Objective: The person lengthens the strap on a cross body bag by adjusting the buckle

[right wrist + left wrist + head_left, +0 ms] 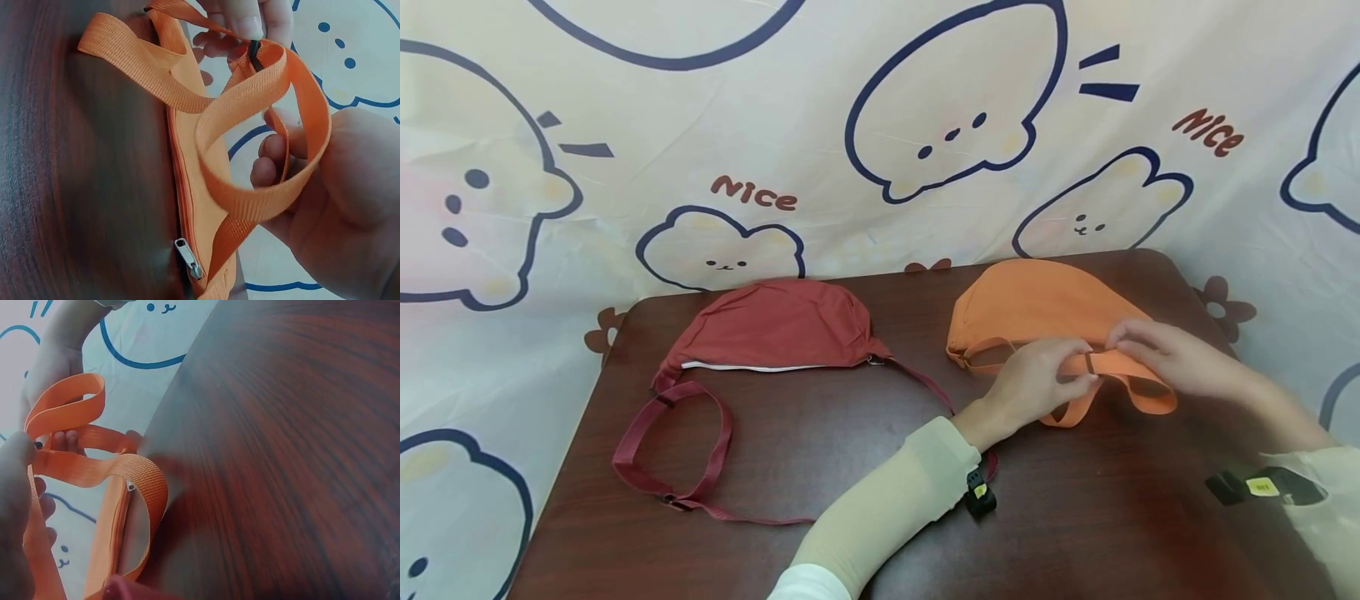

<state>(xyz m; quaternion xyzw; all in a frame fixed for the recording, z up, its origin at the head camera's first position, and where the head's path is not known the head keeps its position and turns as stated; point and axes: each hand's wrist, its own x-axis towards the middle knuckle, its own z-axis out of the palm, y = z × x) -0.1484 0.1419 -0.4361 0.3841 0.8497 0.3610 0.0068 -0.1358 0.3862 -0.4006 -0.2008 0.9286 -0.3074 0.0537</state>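
Observation:
An orange waist bag lies at the back right of the table, its webbing strap lifted in loops along its front. My left hand pinches the strap between thumb and fingers, right at a dark strap slider. To the right of it, my right hand holds another part of the same strap with curled fingers, beside a loose loop. The bag's zipper pull shows in the right wrist view. Much of my left hand falls outside the left wrist view.
A red waist bag with a pale zipper lies at the back left of the dark wooden table. Its red strap spreads in a loop toward the front, running partly beneath my left forearm. A patterned cloth hangs behind the table.

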